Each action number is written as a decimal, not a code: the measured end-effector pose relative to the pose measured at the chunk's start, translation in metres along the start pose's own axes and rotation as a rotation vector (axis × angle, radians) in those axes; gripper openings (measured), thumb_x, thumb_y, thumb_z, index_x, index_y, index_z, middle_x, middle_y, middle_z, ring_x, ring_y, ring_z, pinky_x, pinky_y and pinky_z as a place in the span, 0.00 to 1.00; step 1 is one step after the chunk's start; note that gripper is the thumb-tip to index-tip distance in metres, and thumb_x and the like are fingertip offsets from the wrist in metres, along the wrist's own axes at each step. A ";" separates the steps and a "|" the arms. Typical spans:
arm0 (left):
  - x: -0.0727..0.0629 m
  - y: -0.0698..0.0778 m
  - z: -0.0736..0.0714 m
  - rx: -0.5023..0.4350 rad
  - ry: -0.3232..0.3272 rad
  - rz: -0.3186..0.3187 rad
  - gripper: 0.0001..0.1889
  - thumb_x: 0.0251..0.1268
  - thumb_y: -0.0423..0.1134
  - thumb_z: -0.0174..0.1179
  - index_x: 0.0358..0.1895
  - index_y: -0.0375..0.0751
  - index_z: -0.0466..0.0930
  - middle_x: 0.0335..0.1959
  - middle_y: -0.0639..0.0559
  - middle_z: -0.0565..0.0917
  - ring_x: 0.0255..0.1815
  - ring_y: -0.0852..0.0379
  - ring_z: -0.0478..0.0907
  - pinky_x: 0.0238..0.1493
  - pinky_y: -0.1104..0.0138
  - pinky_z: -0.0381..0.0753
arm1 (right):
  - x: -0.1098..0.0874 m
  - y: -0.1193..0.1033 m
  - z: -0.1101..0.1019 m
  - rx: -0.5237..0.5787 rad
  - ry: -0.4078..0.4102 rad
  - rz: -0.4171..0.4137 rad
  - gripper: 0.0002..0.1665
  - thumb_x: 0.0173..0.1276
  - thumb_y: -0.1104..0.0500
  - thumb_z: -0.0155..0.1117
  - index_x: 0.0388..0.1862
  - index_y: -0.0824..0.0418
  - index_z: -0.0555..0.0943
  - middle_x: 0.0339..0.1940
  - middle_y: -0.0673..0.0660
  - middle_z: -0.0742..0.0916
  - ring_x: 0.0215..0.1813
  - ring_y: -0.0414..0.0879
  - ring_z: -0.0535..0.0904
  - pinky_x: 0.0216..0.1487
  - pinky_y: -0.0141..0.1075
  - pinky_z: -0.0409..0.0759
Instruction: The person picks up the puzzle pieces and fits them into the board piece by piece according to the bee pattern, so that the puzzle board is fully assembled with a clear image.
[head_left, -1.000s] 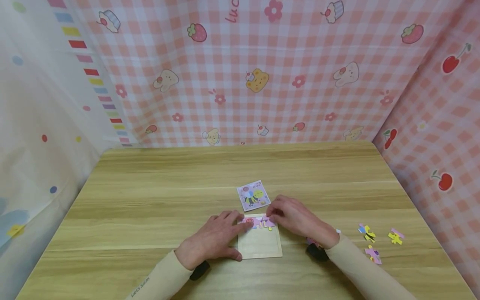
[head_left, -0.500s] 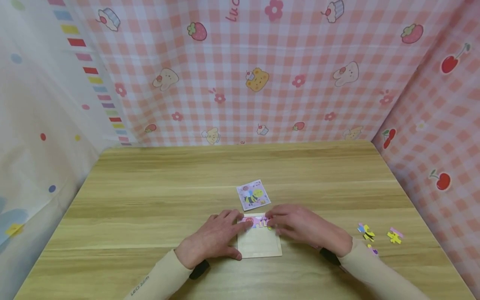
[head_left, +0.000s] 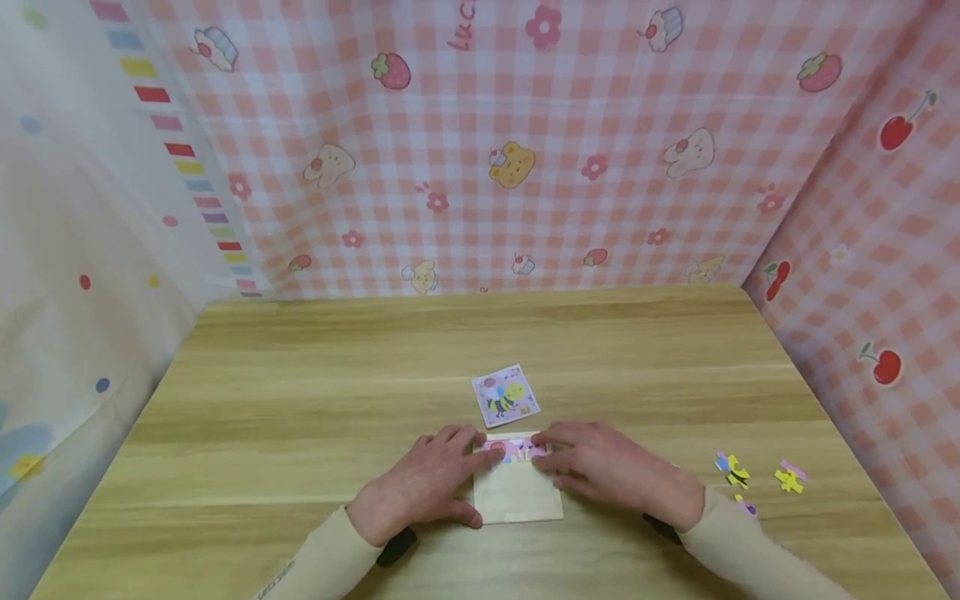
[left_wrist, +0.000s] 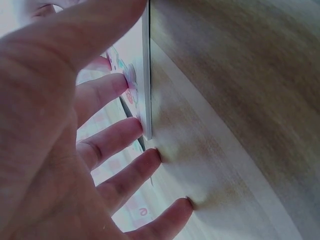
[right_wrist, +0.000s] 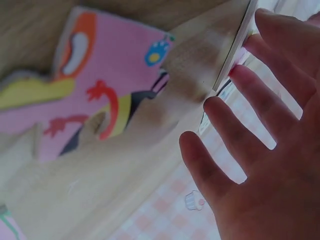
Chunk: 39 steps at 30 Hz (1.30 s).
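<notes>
A square wooden puzzle tray [head_left: 517, 498] lies on the table, with a row of pink puzzle pieces [head_left: 514, 451] along its far edge. My left hand [head_left: 420, 477] spreads over the tray's left side. Its thumb is at the near left corner, and one finger rests on the left end of the row. In the left wrist view, other fingertips [left_wrist: 152, 156] reach the tray edge and tabletop. My right hand [head_left: 618, 468] lies at the far right corner with fingers fairly straight, fingertips on the right end of the row, partly hiding it.
A picture card [head_left: 506, 396] showing a bee lies just beyond the tray. Loose pieces lie to the right: a yellow and black piece [head_left: 732, 472] and a yellow and pink piece [head_left: 790, 477]. Close by my right wrist are joined-looking pink pieces [right_wrist: 120, 47]. Patterned curtains [head_left: 480, 150] surround the table.
My right hand has gone from pinching a puzzle piece at the row's right end to straighter fingers on it. That piece now lines up with the row. My left hand stays put.
</notes>
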<state>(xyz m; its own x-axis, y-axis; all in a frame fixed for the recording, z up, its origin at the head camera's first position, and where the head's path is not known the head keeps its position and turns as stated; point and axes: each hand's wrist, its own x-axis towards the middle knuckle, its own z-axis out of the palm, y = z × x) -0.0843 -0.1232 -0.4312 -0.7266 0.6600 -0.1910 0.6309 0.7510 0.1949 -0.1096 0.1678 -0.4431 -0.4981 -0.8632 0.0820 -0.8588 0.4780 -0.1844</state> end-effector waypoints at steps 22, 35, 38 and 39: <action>-0.011 -0.011 0.016 -0.166 0.112 0.021 0.52 0.56 0.64 0.73 0.78 0.38 0.64 0.77 0.41 0.67 0.72 0.44 0.70 0.69 0.48 0.73 | -0.002 -0.006 -0.006 0.154 -0.080 0.101 0.21 0.71 0.59 0.70 0.63 0.58 0.85 0.69 0.58 0.81 0.69 0.54 0.76 0.68 0.53 0.76; -0.008 -0.010 0.015 -0.078 0.131 -0.049 0.55 0.47 0.67 0.77 0.72 0.31 0.70 0.73 0.40 0.70 0.73 0.42 0.68 0.67 0.48 0.75 | -0.014 0.000 -0.016 0.146 0.082 0.236 0.16 0.71 0.62 0.71 0.57 0.59 0.86 0.63 0.57 0.84 0.63 0.53 0.81 0.61 0.50 0.81; -0.006 -0.008 0.015 -0.035 0.137 -0.063 0.55 0.46 0.68 0.76 0.71 0.32 0.72 0.71 0.41 0.72 0.72 0.42 0.69 0.65 0.48 0.77 | -0.023 0.004 -0.021 0.147 0.120 0.274 0.15 0.71 0.64 0.71 0.56 0.59 0.86 0.62 0.57 0.84 0.61 0.54 0.82 0.57 0.49 0.83; -0.005 -0.007 0.015 -0.026 0.138 -0.066 0.55 0.46 0.69 0.76 0.70 0.33 0.72 0.71 0.41 0.72 0.72 0.42 0.69 0.64 0.48 0.77 | -0.027 0.006 -0.023 0.149 0.136 0.279 0.15 0.70 0.65 0.71 0.55 0.60 0.86 0.61 0.58 0.84 0.60 0.54 0.82 0.56 0.49 0.84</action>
<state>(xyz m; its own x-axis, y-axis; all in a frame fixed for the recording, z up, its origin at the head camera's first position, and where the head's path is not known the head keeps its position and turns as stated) -0.0814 -0.1315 -0.4460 -0.7979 0.5986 -0.0708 0.5744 0.7907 0.2118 -0.1043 0.1974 -0.4240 -0.7312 -0.6685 0.1361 -0.6654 0.6549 -0.3582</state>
